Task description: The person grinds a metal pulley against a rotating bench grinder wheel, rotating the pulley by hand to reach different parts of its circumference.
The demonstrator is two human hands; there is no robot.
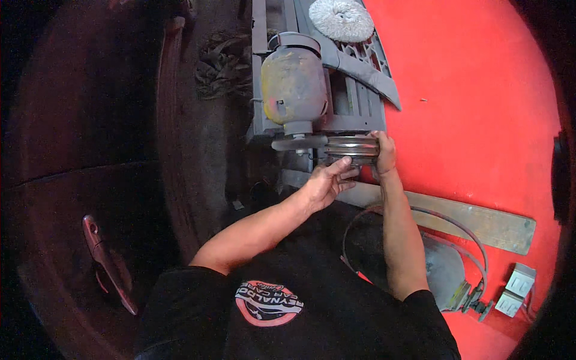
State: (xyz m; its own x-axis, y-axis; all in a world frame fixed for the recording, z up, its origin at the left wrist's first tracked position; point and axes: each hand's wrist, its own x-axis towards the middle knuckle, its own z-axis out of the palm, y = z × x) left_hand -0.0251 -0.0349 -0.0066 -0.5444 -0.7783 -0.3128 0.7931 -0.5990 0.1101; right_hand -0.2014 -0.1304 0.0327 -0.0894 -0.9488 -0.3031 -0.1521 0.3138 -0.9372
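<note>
Both my hands hold a shiny round metal part (353, 144) with ridges round its rim, its kind unclear. My left hand (327, 185) grips it from below and the left, thumb along its lower side and fingers curled beneath. Round its right end wrap the fingers of my right hand (386, 155). The part's left end meets a thin, dark grey buffing wheel (297, 144), which looks smeared as if spinning. That wheel sits on the shaft of a dusty grey motor (294, 84) with yellow stains.
The motor is mounted on a grey bench (366, 117), where a white fluffy pad (341, 21) also lies. To the right are a wooden board (480, 222), a grey tank (444, 270) with a valve, a curved hose (462, 225) and an electrical box (516, 288). A car door handle (108, 264) shows at left.
</note>
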